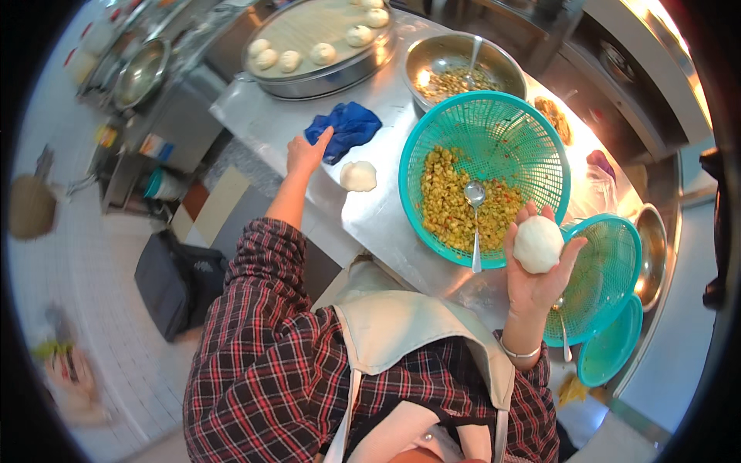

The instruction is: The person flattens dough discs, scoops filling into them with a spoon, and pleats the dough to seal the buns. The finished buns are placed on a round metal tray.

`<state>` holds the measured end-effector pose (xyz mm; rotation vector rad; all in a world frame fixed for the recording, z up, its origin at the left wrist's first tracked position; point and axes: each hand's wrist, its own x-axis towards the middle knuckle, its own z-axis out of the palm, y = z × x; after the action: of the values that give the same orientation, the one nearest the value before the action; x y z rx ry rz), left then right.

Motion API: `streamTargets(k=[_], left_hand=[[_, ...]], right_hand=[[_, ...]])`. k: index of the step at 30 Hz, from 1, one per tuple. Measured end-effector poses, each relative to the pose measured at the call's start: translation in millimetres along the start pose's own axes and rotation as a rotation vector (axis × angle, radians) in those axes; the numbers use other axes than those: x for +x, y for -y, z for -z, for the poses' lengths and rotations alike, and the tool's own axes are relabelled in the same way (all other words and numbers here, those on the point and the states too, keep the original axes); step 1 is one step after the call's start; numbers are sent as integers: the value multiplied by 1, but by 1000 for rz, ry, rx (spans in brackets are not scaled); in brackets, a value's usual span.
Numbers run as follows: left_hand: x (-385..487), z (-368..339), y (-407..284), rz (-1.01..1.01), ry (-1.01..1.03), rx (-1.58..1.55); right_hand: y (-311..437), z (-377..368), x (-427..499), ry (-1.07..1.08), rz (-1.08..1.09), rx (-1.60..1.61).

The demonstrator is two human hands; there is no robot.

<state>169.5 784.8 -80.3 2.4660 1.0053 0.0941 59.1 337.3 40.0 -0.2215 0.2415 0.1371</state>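
Note:
My left hand (305, 153) is at the near edge of a crumpled blue cloth (350, 128), one finger over it; whether it grips the cloth I cannot tell. Just right of that hand, a flat round of dough (358, 176) lies on the metal table (385, 217). On the upturned palm of my right hand (535, 289) rests a smooth white ball of dough (538, 244), fingers and thumb around its sides. Beside it stands a turquoise plastic colander (408, 202) holding chopped yellow-green filling (451, 214) and a metal spoon (475, 199).
At the back, a round steamer tray (307, 32) carries several pleated buns (323, 54). A steel bowl (419, 58) with filling and a spoon adjoins the colander. To the right are a second turquoise colander (622, 254) and a steel bowl (653, 257). A black chair (165, 283) stands at left.

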Motion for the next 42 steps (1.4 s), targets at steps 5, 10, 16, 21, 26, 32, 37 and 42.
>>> streamTargets(k=[5, 10, 16, 21, 26, 32, 37, 42], left_hand=[[36, -48, 15, -200, 206, 356], [29, -68, 32, -393, 351, 430], [41, -32, 47, -376, 675, -56], [-36, 47, -35, -392, 637, -994], [-138, 83, -145, 110, 1316, -1833], [-170, 104, -176, 253, 1256, -1961], [-174, 77, -176, 211, 1321, -2039], [-184, 81, -181, 184, 1299, -2004]], right_hand=[[-56, -40, 33, -18, -29, 43], [-74, -42, 47, 76, -54, -23], [-93, -45, 71, 98, -89, -107], [-104, -64, 89, 139, 37, -548], [-120, -110, 100, 454, 645, -1426], [-130, -98, 93, 761, 1162, -1569], [-135, -86, 89, 641, 1148, -1391], [-127, -89, 85, 655, 1138, -1452]])
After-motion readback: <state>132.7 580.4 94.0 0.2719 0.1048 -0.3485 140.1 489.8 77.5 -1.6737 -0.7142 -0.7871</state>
